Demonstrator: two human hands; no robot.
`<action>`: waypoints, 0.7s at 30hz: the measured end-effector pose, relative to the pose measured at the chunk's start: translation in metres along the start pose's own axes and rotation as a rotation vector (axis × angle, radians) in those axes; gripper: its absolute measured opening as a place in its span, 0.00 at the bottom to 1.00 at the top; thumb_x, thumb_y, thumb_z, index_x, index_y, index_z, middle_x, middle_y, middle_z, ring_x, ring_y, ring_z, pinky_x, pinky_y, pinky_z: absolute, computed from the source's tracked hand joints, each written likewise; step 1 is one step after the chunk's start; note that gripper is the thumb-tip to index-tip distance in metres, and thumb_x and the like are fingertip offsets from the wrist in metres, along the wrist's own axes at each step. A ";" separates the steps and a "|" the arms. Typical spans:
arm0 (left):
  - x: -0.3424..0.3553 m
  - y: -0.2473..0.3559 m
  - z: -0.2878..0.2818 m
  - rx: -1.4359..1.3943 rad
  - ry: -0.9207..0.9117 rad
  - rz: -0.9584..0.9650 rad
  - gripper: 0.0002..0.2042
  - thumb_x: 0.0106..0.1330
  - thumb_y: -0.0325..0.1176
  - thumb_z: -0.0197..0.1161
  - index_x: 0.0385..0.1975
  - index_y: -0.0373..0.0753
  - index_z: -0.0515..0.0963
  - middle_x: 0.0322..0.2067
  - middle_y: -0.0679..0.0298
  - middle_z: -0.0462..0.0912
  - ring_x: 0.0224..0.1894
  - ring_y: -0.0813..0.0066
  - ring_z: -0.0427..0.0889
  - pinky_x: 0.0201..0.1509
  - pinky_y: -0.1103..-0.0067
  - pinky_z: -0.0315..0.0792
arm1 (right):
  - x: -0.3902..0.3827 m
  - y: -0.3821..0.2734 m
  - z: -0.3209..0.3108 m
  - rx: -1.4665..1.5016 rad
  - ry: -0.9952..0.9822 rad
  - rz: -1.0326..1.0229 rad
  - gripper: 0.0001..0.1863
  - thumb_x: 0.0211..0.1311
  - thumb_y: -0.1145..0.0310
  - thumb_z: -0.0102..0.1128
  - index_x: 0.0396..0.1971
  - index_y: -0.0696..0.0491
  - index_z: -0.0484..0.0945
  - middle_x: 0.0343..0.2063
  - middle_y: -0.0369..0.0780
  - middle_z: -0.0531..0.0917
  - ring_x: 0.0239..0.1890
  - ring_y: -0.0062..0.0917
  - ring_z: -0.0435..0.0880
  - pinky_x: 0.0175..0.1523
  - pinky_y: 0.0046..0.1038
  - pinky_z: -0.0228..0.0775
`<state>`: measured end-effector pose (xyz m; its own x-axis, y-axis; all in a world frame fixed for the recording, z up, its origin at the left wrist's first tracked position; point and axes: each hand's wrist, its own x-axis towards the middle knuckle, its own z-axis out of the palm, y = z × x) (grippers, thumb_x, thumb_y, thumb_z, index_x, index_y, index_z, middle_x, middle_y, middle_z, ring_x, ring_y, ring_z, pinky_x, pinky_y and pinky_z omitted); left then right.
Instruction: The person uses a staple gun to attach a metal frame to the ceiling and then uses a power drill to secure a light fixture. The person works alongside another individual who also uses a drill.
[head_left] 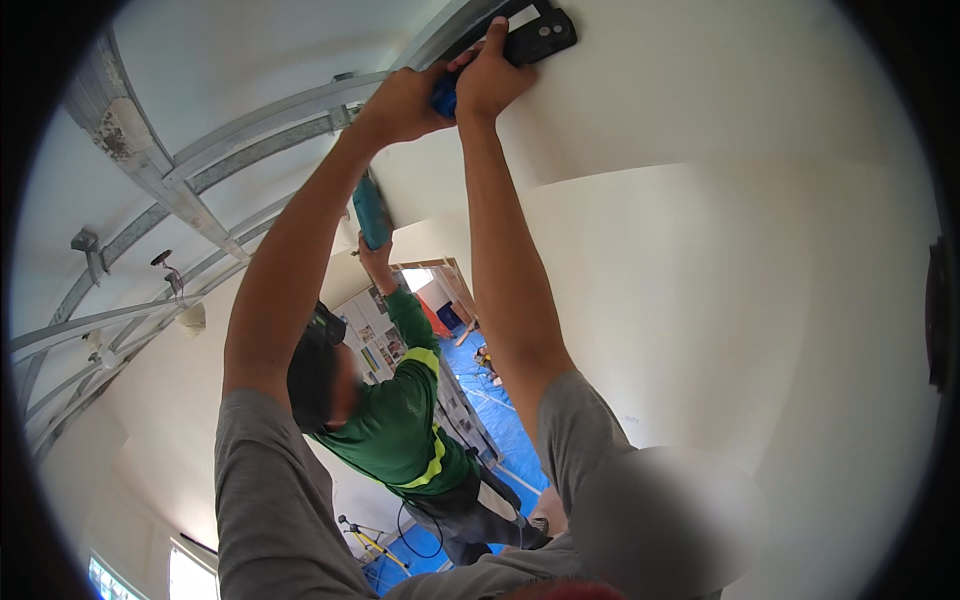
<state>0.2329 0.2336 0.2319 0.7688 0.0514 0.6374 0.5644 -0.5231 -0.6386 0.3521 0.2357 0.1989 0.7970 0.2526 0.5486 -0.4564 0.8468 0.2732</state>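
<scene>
Both my arms reach up overhead to where the wall meets the metal ceiling framing. My right hand is closed on a black tool with two round grey spots at its end, held against the metal channel; I cannot make out its exact kind. Just left of it, my left hand is closed round a blue part beside the tool; whether the two are one piece is hidden by my fingers. A curved metal channel runs behind my hands.
A co-worker in a green shirt with yellow bands stands close by, raising a teal power tool to the ceiling. Metal framing crosses the ceiling at left. A white wall fills the right. Blue sheeting covers the floor near a yellow-legged tripod.
</scene>
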 end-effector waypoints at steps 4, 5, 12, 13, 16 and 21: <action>-0.011 -0.023 0.004 -0.186 -0.116 -0.035 0.38 0.54 0.57 0.76 0.63 0.43 0.74 0.45 0.49 0.87 0.48 0.51 0.87 0.54 0.64 0.78 | -0.003 -0.004 -0.011 0.052 -0.090 0.065 0.21 0.70 0.57 0.64 0.32 0.63 0.74 0.22 0.41 0.80 0.18 0.27 0.80 0.24 0.30 0.76; -0.010 -0.029 0.005 -0.287 -0.066 -0.081 0.38 0.57 0.58 0.74 0.63 0.42 0.74 0.46 0.49 0.87 0.49 0.52 0.86 0.54 0.64 0.78 | -0.004 -0.004 -0.017 0.091 -0.121 0.071 0.22 0.70 0.56 0.64 0.35 0.64 0.75 0.24 0.42 0.81 0.20 0.28 0.81 0.27 0.30 0.78; 0.001 -0.030 0.040 -0.177 0.184 -0.262 0.19 0.75 0.52 0.57 0.53 0.43 0.76 0.37 0.43 0.85 0.44 0.36 0.82 0.45 0.54 0.76 | -0.002 -0.004 -0.052 0.162 -0.411 0.226 0.26 0.68 0.52 0.64 0.58 0.54 0.74 0.51 0.47 0.84 0.57 0.32 0.81 0.67 0.36 0.67; 0.003 -0.026 0.047 -0.191 0.218 -0.256 0.19 0.75 0.51 0.57 0.53 0.43 0.76 0.36 0.43 0.85 0.44 0.36 0.82 0.45 0.54 0.76 | -0.001 -0.003 -0.051 0.154 -0.402 0.284 0.27 0.68 0.52 0.65 0.58 0.54 0.74 0.52 0.47 0.84 0.59 0.32 0.80 0.67 0.37 0.66; 0.001 -0.016 0.060 -0.276 0.310 -0.263 0.20 0.74 0.51 0.58 0.55 0.43 0.75 0.39 0.44 0.85 0.46 0.39 0.82 0.48 0.55 0.76 | 0.002 -0.004 -0.043 0.166 -0.371 0.327 0.26 0.67 0.53 0.66 0.57 0.55 0.75 0.47 0.46 0.85 0.54 0.33 0.84 0.63 0.36 0.70; -0.016 -0.018 0.045 -0.373 0.107 -0.146 0.52 0.55 0.62 0.75 0.72 0.36 0.59 0.55 0.49 0.79 0.60 0.50 0.79 0.62 0.63 0.72 | -0.001 -0.008 -0.035 0.035 -0.292 0.282 0.21 0.68 0.52 0.65 0.44 0.57 0.78 0.33 0.43 0.85 0.36 0.32 0.89 0.46 0.30 0.80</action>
<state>0.2237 0.2808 0.2136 0.6424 0.0695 0.7632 0.5020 -0.7906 -0.3506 0.3687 0.2449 0.1689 0.4953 0.3245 0.8059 -0.6579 0.7458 0.1041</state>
